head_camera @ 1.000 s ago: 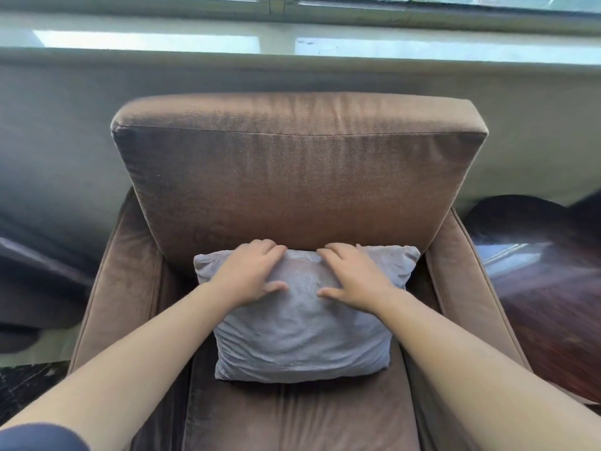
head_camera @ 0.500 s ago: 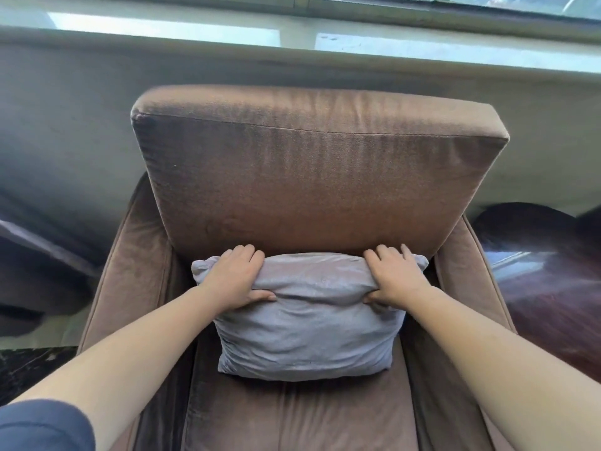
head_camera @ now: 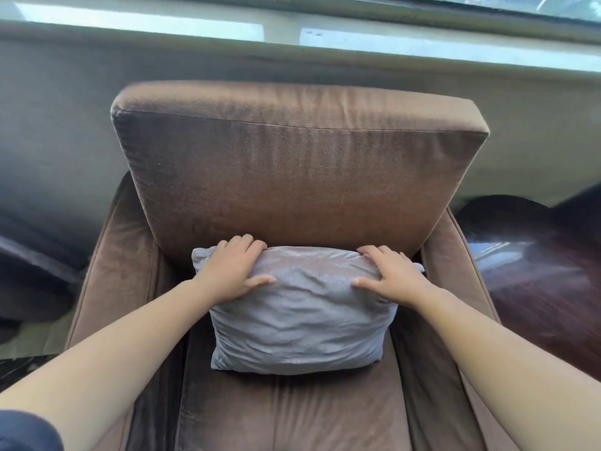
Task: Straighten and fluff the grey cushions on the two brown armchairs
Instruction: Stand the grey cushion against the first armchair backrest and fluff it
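A grey cushion (head_camera: 302,317) leans against the backrest of a brown armchair (head_camera: 292,177), standing on the seat. My left hand (head_camera: 232,271) grips the cushion's upper left corner, fingers curled over the top edge and thumb pressed into the front. My right hand (head_camera: 388,276) holds the upper right corner the same way. The cushion's fabric is wrinkled between the two hands. Only one armchair is in view.
A dark glossy wooden table (head_camera: 536,271) stands close to the chair's right armrest. A dark piece of furniture (head_camera: 29,265) sits to the left. Behind the chair runs a grey wall with a window sill (head_camera: 292,30) above it.
Both hands slid outward from the cushion's middle to its upper corners and now grip the top edge. The cushion stands a little more upright against the backrest.
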A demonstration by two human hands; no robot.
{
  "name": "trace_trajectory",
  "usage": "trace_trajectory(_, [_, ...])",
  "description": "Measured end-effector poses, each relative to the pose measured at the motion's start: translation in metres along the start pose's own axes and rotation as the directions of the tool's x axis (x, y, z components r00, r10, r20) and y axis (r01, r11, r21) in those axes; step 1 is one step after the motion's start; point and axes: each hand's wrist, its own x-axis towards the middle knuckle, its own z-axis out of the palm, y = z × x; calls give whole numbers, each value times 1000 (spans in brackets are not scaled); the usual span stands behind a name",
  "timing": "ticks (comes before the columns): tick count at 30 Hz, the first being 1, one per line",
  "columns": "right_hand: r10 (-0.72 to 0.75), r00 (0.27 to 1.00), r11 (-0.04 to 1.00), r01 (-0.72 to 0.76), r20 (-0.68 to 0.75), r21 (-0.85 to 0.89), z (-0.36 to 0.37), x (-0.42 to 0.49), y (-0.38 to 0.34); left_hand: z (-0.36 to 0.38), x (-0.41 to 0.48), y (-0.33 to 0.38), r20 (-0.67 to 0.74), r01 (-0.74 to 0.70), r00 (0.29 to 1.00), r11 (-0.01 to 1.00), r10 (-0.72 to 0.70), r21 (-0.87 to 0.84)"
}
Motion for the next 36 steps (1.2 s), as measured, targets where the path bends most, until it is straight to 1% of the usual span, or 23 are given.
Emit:
trace_trajectory(1, [14, 999, 997, -11, -39, 75, 0, 1, 0, -2, 0, -3, -11, 37, 999, 997, -38, -69])
trace_trajectory(2, [13, 997, 995, -5, -74, 100, 0, 2, -1, -3, -1, -6, -14, 62, 998, 992, -64, -112])
trace_trajectory(6, [23, 984, 998, -13, -175, 58, 5, 2, -9, -2, -3, -7, -25, 85, 995, 972, -93, -220])
trace_trajectory(10, [79, 956, 991, -43, -284, 129, -1, 0, -14, -5, -2, -1, -116, 108, 981, 938, -154, -330])
trace_trajectory(13, [132, 936, 981, -78, -325, 176, -15, -3, -13, -15, -1, 2, -163, 86, 974, 920, -159, -383])
trace_trajectory(16, [177, 934, 977, -128, -311, 172, -17, -4, -9, -17, 1, 7, -174, 75, 972, 913, -157, -402])
trace_trajectory(18, [190, 945, 978, -161, -265, 130, -12, -4, -8, -15, 4, 10, -128, 95, 980, 925, -152, -368])
trace_trajectory(20, [207, 944, 976, -182, -256, 118, -8, -3, -9, -14, 8, 10, -101, 122, 981, 932, -166, -342])
trace_trajectory(22, [237, 936, 968, -207, -261, 139, -9, 0, -10, -15, 12, 8, -126, 108, 980, 947, -153, -303])
trace_trajectory(25, [220, 956, 975, -208, -194, 85, -12, 8, -14, -18, 10, 6, -161, 92, 977, 959, -138, -266])
trace_trajectory(26, [191, 966, 982, -185, -172, 47, -14, 11, -19, -19, 5, 5, -196, 96, 969, 958, -152, -270])
trace_trajectory(27, [156, 975, 988, -156, -159, 14, -14, 15, -26, -19, -2, 4, -260, 100, 949, 953, -177, -284])
trace_trajectory(28, [115, 981, 993, -116, -159, -1, -13, 19, -36, -19, -10, 2, -344, 108, 914, 945, -217, -310])
trace_trajectory(29, [69, 985, 998, -70, -156, 0, -13, 23, -50, -19, -19, 1, -429, 124, 861, 930, -274, -345])
trace_trajectory(30, [11, 989, 1000, -10, -148, 6, -10, 26, -65, -15, -30, -1, -490, 160, 798, 907, -351, -389])
trace_trajectory(31, [-55, 990, 998, 57, -130, 10, -7, 28, -83, -10, -40, -1, -520, 212, 729, 868, -446, -449])
trace_trajectory(32, [-122, 986, 992, 124, -110, 14, -2, 31, -101, -1, -50, -2, -511, 266, 653, 802, -558, -535])
trace_trajectory(33, [-183, 979, 983, 184, -89, 14, 4, 34, -118, 11, -59, -2, -456, 308, 578, 699, -676, -645])
trace_trajectory(34, [-233, 970, 972, 234, -75, 10, 10, 38, -136, 24, -68, -1, -351, 332, 512, 557, -784, -761])
trace_trajectory(35, [-269, 961, 963, 270, -64, 0, 15, 44, -151, 35, -75, 2, -217, 337, 469, 400, -856, -852])
trace_trajectory(36, [-301, 952, 953, 301, -58, -14, 21, 51, -166, 48, -82, 3, -83, 345, 462, 266, -883, -900])
